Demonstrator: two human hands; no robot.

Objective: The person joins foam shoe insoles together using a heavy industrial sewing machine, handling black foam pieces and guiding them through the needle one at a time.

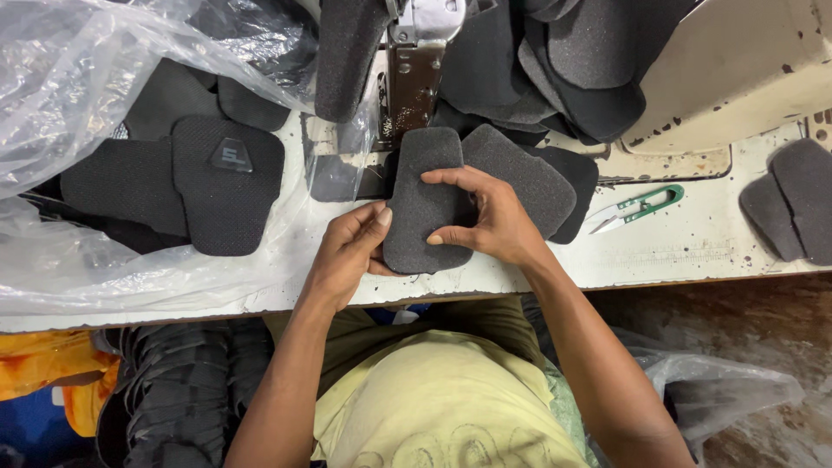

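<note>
Head cam, looking down at white counter (pixel 693 251), worn and stained.

Both hands are gripping one dark grey foam pad (pixel 422 195), rounded-rectangle shape, lying lengthwise at counter's near edge, centre of view. Left hand (pixel 345 253) is pinching pad's lower left edge, thumb on top, fingers curled under. Right hand (pixel 490 221) is closing on pad from the right: fingers are arching over top face, thumb is pressing lower right edge. Neither hand spread wide; both clamped on same pad.

A second grey pad (pixel 529 178) is lying just beside/behind, partly under right hand. Further back, sewing machine head (pixel 416 61) w/ more dark pads (pixel 581 69) heaped around it.

Left side: clear plastic bag (pixel 78 104) is spilling open, black shaped pieces (pixel 221 186) sitting on it, one w/ small triangular patch. Right of hands, well apart: green-handled thread snips (pixel 641 206) lying flat. Far right edge: two more grey pads (pixel 793 208) overlapping.

Below counter: person's yellow shirt (pixel 433 399); stack of dark pieces (pixel 182 390) at lower left.
</note>
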